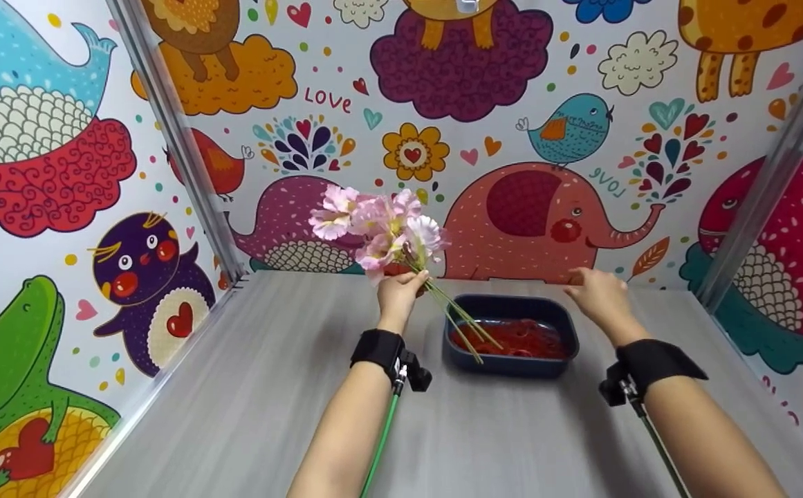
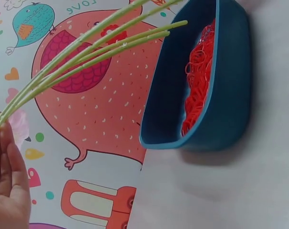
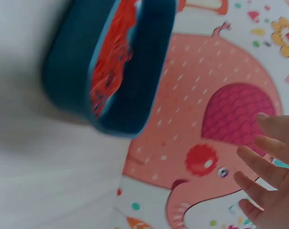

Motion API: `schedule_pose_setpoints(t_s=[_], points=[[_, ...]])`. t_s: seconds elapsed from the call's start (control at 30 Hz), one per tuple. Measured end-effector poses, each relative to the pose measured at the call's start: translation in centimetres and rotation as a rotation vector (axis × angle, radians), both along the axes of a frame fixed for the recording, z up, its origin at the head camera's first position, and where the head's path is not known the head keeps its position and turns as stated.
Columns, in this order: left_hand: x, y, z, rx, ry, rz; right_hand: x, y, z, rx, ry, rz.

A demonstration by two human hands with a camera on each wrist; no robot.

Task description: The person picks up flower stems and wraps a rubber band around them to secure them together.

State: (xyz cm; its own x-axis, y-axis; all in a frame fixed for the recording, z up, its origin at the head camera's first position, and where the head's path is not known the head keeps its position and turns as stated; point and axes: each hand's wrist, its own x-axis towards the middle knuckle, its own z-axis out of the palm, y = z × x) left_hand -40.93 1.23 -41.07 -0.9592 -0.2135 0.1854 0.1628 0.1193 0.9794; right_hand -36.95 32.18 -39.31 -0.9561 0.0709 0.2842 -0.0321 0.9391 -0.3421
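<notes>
My left hand [image 1: 399,296] grips a bunch of artificial flowers [image 1: 380,225] by the stems, close under the pink and white petals. The green stems [image 2: 82,55] fan out down and to the right, their cut ends over a dark blue box [image 1: 512,369]. Inside that box lie many thin red rubber bands [image 2: 199,78]. My right hand [image 1: 602,301] is raised beyond the box's right side. In the right wrist view its fingers [image 3: 263,164] are spread and relaxed, and they hold nothing.
The box stands on a grey wood-grain table [image 1: 249,415]. Close behind rises a back wall [image 1: 346,152] printed with cartoon animals, and a similar side panel [image 1: 62,277] stands at the left. Black straps with small cameras [image 1: 417,373] and cables sit on both wrists.
</notes>
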Motion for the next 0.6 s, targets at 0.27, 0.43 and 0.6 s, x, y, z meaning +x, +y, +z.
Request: schedule_pose_setpoints(t_s=[0.27, 0.43, 0.6], points=[[-0.2, -0.4, -0.8, 0.077, 0.010, -0.043, -0.9, 0.1, -3.9, 0.031, -0.072, 0.073], [-0.2, -0.6, -1.0, 0.101, -0.002, -0.078, -1.6, -1.2, -6.6, 0.093, -0.126, 0.159], [-0.2, -0.7, -1.0, 0.061, -0.002, -0.131, -2.0, -2.0, -8.2, 0.195, -0.177, 0.199]])
